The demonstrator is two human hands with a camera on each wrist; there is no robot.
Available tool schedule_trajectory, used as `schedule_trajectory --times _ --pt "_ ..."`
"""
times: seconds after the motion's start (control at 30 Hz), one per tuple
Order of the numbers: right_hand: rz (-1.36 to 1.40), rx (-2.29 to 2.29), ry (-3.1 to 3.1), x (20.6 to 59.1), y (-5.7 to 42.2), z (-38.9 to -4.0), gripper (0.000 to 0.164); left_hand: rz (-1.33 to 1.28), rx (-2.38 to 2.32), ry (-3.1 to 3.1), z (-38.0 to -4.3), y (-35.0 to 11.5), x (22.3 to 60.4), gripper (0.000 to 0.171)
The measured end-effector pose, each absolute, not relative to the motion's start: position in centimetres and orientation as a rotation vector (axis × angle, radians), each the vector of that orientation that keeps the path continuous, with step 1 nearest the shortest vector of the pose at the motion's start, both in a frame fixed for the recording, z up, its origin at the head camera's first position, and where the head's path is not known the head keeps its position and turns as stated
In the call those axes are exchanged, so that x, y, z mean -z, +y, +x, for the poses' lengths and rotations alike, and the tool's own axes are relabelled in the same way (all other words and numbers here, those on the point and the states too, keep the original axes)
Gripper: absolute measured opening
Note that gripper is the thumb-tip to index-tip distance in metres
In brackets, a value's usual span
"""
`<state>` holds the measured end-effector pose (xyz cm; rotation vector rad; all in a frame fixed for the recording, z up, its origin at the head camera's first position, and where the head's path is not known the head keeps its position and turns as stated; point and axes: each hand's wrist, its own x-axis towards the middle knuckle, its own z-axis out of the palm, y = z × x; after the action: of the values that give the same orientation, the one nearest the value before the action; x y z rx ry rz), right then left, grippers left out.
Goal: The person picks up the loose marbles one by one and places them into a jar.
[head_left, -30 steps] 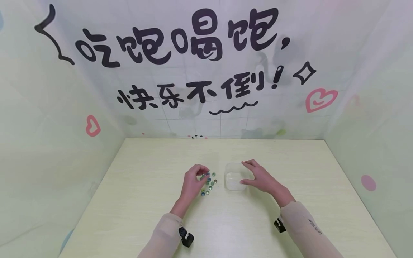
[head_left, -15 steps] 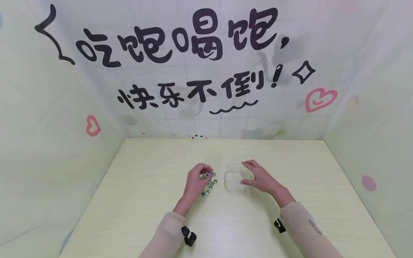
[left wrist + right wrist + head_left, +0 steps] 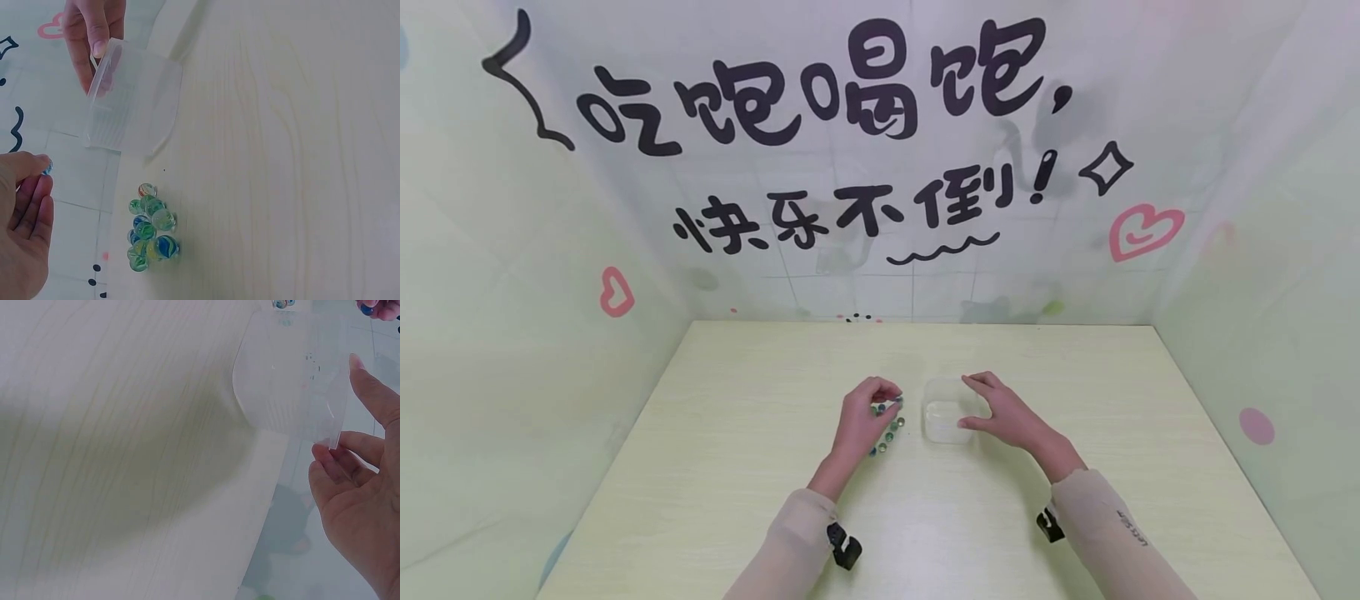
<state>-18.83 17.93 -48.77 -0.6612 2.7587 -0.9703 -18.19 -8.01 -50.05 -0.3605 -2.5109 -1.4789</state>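
My left hand [image 3: 863,421] pinches a blue glass marble [image 3: 47,167] between thumb and fingertips, above the left side of the marble group. Several green, blue and clear marbles [image 3: 150,225] lie close together on the table, partly covered by that hand in the head view. Just right of them stands a clear plastic container [image 3: 942,423], upright. With thumb and fingers spread across its right side, my right hand [image 3: 1017,415] holds the container at the rim. No marble shows inside the container.
The pale wooden tabletop [image 3: 760,383] ends at a printed cloth backdrop [image 3: 880,292] behind and cloth walls at both sides. A black wrist camera mount [image 3: 845,547] hangs under the left sleeve, and another mount [image 3: 1049,525] under the right.
My left hand has moved a little right and away from me, lifting a marble from the group toward the container. The right hand and container have stayed still.
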Motion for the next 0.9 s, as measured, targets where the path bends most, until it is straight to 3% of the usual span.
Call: schedule_trajectory --times 0.9 --pt "-0.641 0.977 2.767 48.8 17.8 -19.1 0.074 -0.427 1.528 -2.550 -18.6 -6.4 50.1 0.017"
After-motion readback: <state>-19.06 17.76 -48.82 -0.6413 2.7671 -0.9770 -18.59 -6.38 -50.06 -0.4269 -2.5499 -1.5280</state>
